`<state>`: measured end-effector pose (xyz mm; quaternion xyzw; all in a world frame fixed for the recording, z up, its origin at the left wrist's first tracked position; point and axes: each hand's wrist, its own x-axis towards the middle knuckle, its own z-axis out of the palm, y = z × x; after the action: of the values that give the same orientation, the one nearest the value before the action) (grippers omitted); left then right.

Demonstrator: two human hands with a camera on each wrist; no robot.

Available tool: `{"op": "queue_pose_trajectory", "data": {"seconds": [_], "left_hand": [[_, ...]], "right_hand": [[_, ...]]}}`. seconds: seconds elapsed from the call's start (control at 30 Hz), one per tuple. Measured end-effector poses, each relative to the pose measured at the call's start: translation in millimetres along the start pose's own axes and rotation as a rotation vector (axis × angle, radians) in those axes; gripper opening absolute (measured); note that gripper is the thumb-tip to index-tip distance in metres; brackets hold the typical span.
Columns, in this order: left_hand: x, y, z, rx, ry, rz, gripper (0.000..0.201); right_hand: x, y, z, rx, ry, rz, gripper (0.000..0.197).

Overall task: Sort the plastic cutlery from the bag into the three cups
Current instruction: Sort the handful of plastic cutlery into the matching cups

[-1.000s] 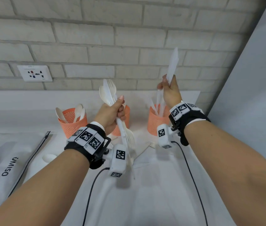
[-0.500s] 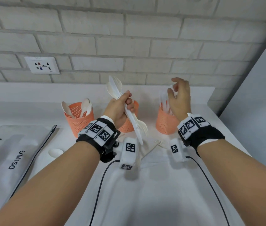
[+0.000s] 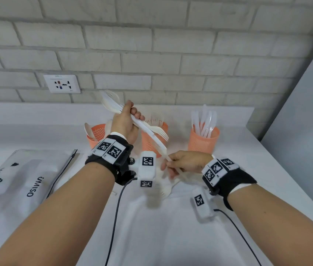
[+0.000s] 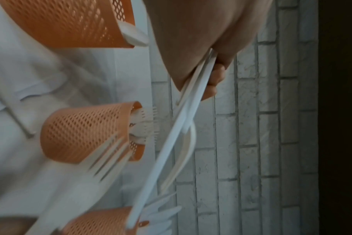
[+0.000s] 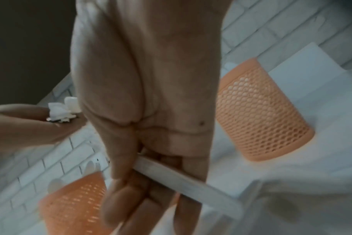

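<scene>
My left hand (image 3: pixel 132 114) grips a bundle of white plastic cutlery (image 3: pixel 145 129) that slants from upper left to lower right in front of the cups. My right hand (image 3: pixel 168 164) pinches the lower end of one long white handle (image 5: pixel 183 175) from that bundle; I cannot tell which kind of piece it is. Three orange mesh cups stand at the back. The left cup (image 3: pixel 98 133) holds spoons, the middle cup (image 3: pixel 149 143) holds forks, and the right cup (image 3: pixel 202 140) holds knives. In the left wrist view the bundle (image 4: pixel 184 125) fans out below my fingers (image 4: pixel 216 74).
The grey zip bag (image 3: pixel 27 179) lies flat at the left on the white cloth. A loose fork (image 3: pixel 166 191) lies on the cloth under my hands. A brick wall with a socket (image 3: pixel 62 83) closes the back, and a grey panel (image 3: pixel 305 131) closes the right.
My right hand let go of the knives at the right cup, came down and left, and took hold of a handle at the bundle's lower end. My left hand tilted the bundle lower.
</scene>
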<state>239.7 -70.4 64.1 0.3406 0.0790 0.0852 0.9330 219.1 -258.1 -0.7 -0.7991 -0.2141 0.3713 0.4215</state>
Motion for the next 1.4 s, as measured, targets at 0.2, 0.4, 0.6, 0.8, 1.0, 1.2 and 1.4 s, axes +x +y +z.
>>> {"op": "queue_pose_trajectory", "data": {"seconds": [0.2, 0.4, 0.6, 0.8, 1.0, 1.2, 1.4], "left_hand": [[-7, 5, -9, 0.056, -0.031, -0.071, 0.029], [-25, -17, -10, 0.146, -0.125, -0.216, 0.028], [-28, -26, -15, 0.215, -0.175, -0.267, 0.027], [-28, -21, -19, 0.271, -0.031, -0.152, 0.023], [-35, -17, -16, 0.284, -0.162, -0.137, 0.029], [-39, -20, -15, 0.303, -0.209, -0.163, 0.043], [-37, -19, -16, 0.316, -0.229, -0.187, 0.041]], "right_hand": [[-4, -15, -1, 0.173, 0.435, -0.033, 0.030], [-4, -54, 6, 0.341, 0.414, -0.160, 0.041], [-1, -62, 24, 0.059, 0.513, -0.122, 0.036], [0, -72, 27, -0.189, 0.889, -0.331, 0.013], [2, -77, 31, -0.133, 0.820, -0.345, 0.009], [2, -81, 32, -0.008, 0.692, -0.285, 0.011], [2, -82, 33, 0.219, 0.627, -0.216, 0.016]]}}
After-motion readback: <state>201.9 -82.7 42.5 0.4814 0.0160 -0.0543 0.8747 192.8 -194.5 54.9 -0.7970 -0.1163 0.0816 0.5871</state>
